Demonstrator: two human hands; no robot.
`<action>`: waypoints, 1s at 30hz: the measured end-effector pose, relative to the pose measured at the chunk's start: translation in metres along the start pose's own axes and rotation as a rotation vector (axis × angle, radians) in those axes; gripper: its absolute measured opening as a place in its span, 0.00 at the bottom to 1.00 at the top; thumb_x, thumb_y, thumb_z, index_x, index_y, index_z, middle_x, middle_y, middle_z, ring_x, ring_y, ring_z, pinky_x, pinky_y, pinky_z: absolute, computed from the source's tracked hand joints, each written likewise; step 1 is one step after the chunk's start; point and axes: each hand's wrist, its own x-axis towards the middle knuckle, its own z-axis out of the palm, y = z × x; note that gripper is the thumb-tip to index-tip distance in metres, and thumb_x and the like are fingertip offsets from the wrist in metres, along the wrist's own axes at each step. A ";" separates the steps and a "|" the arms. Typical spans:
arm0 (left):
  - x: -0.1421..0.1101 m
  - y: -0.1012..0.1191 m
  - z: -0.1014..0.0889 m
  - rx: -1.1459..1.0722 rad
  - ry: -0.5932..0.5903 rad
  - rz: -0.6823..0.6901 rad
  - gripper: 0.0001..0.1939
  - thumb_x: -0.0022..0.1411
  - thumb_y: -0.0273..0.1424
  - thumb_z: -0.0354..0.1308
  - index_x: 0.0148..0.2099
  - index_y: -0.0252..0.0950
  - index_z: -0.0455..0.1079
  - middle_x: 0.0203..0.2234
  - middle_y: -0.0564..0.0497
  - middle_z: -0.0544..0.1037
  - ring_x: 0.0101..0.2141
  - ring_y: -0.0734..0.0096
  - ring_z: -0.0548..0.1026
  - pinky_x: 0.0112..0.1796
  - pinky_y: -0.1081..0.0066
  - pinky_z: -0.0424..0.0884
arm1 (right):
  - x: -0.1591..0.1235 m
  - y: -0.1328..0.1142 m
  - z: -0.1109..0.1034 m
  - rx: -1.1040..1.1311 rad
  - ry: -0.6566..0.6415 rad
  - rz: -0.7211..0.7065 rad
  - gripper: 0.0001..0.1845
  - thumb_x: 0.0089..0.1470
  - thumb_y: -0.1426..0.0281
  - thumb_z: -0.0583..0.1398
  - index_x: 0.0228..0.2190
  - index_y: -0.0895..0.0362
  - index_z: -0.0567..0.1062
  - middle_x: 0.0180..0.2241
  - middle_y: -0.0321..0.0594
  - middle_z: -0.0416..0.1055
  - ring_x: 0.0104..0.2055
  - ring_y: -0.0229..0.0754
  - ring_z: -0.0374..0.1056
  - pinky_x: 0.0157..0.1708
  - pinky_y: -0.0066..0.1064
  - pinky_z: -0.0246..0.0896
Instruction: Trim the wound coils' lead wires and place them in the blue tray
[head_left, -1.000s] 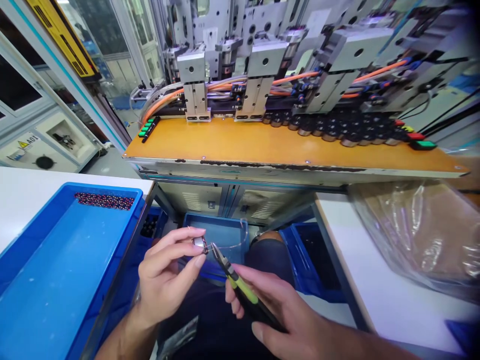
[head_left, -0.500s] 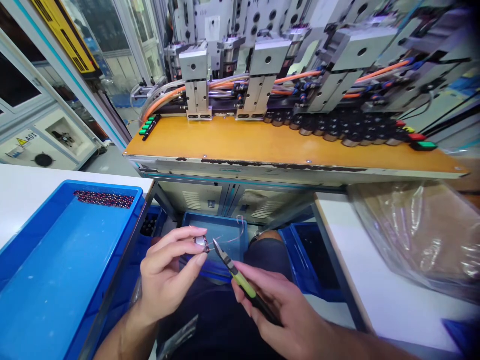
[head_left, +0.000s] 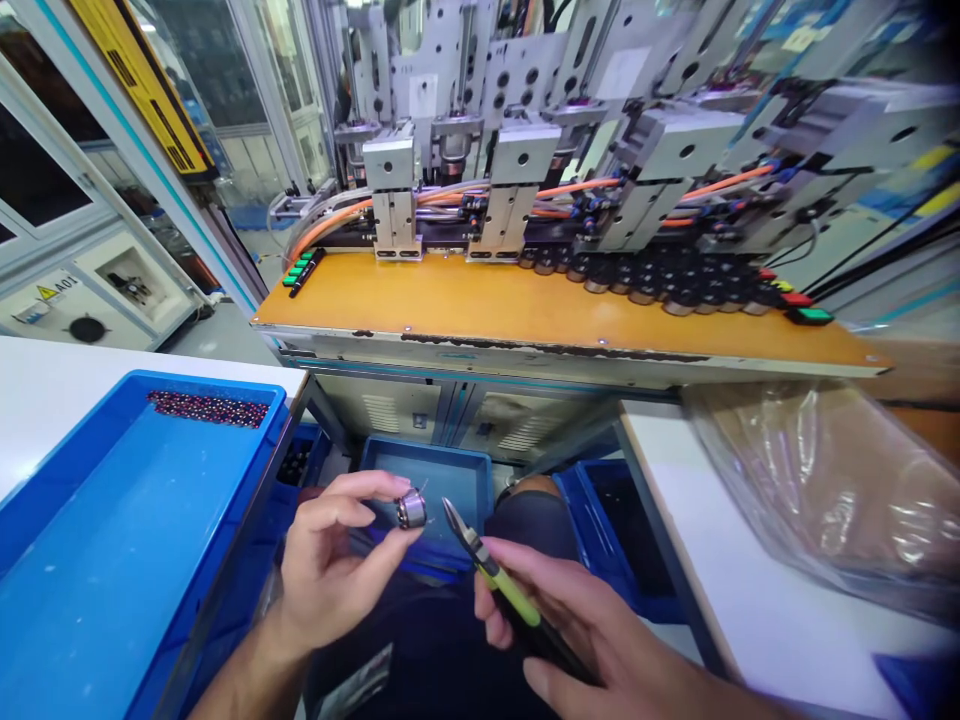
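Between thumb and fingertips, my left hand [head_left: 341,550] pinches a small metal motor stator [head_left: 411,509], a short cylinder with dark ends. Thin wire ends stick out from its right side. Wrapped in my right hand [head_left: 574,620] is a pair of cutting pliers [head_left: 501,580] with green and black handles. Their tips point up and left, a short way right of the stator and apart from it. Both hands are above my lap, and a blue bin [head_left: 480,462] lies below and beyond them.
On the left table, a blue tray [head_left: 112,540] holds a strip of small dark-red parts [head_left: 210,408]. A machine with an orange ledge [head_left: 450,300] spans the front, bearing several black cylindrical parts [head_left: 652,275] and a marker [head_left: 306,275]. Clear plastic bagging [head_left: 817,490] covers the right table.
My left hand has turned the stator so its metal side faces me. The long loose wire on its right is gone from view. The pliers have shifted slightly right and down.
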 end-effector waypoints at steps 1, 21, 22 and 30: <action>0.000 0.000 0.000 0.015 -0.008 0.010 0.34 0.46 0.05 0.62 0.49 0.38 0.61 0.45 0.47 0.78 0.46 0.62 0.78 0.46 0.60 0.78 | -0.001 0.001 -0.001 -0.009 -0.019 -0.017 0.36 0.58 0.80 0.56 0.64 0.48 0.54 0.49 0.47 0.67 0.48 0.41 0.69 0.53 0.41 0.66; -0.005 0.002 -0.002 0.070 -0.052 -0.029 0.31 0.49 0.08 0.62 0.50 0.41 0.64 0.45 0.45 0.80 0.45 0.59 0.79 0.48 0.52 0.76 | 0.007 -0.009 0.002 0.058 -0.024 -0.056 0.35 0.59 0.79 0.55 0.64 0.47 0.57 0.47 0.47 0.67 0.44 0.40 0.69 0.47 0.39 0.69; -0.006 0.002 -0.002 0.068 -0.049 -0.033 0.31 0.50 0.08 0.63 0.50 0.41 0.64 0.45 0.45 0.80 0.45 0.59 0.79 0.48 0.52 0.76 | 0.008 -0.010 0.003 0.061 -0.022 -0.053 0.34 0.59 0.79 0.55 0.64 0.47 0.58 0.46 0.47 0.67 0.43 0.39 0.69 0.47 0.39 0.70; -0.005 0.002 -0.002 0.054 -0.053 -0.051 0.31 0.50 0.08 0.62 0.50 0.42 0.64 0.45 0.45 0.81 0.45 0.59 0.79 0.48 0.53 0.76 | 0.015 -0.010 0.005 -0.073 0.025 -0.014 0.31 0.58 0.76 0.56 0.62 0.51 0.62 0.36 0.41 0.69 0.33 0.35 0.67 0.36 0.30 0.68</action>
